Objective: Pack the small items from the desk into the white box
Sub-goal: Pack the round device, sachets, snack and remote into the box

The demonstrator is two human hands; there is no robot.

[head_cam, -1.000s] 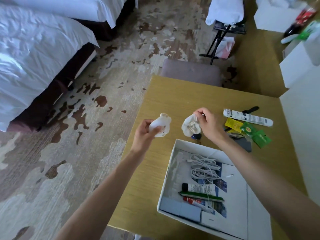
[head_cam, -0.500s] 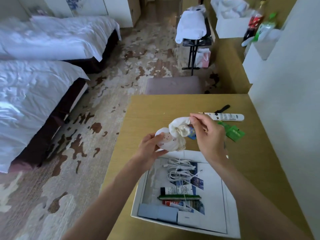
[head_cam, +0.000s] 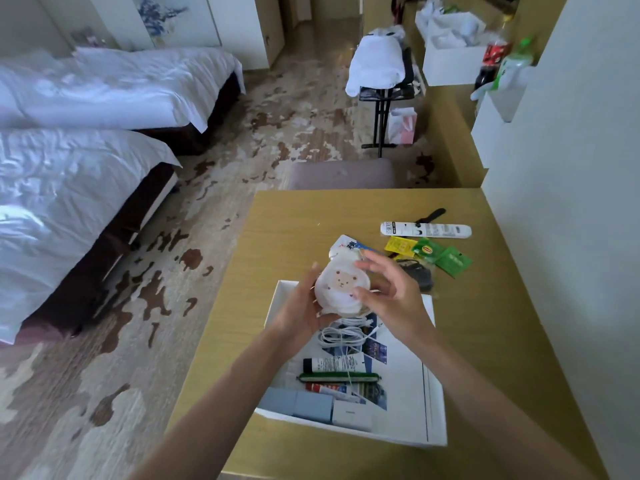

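- Both hands hold a round white pouch printed with a bear face. The left hand cups it from the left and beneath with curled fingers. The right hand pinches its right edge, thumb on the printed front and fingers round the back.
- It is in the air over the far end of the white box, face turned up toward the camera, and touches neither box nor desk.
- Already in the box are a coiled white cable, a black-capped tube, a green pen, a red-ended tube and pale blue cartons along the near wall.
- The relation that matters: open floor in the box lies below the pouch and to its right, on the right hand's side, so a short drop down and rightward should land it beside the cable rather than on it.
- Not yet packed, on the desk beyond the box: a blue-and-white packet just behind the pouch, a long white packet, a yellow sachet, green sachets and a dark item. All lie nearer the right hand.
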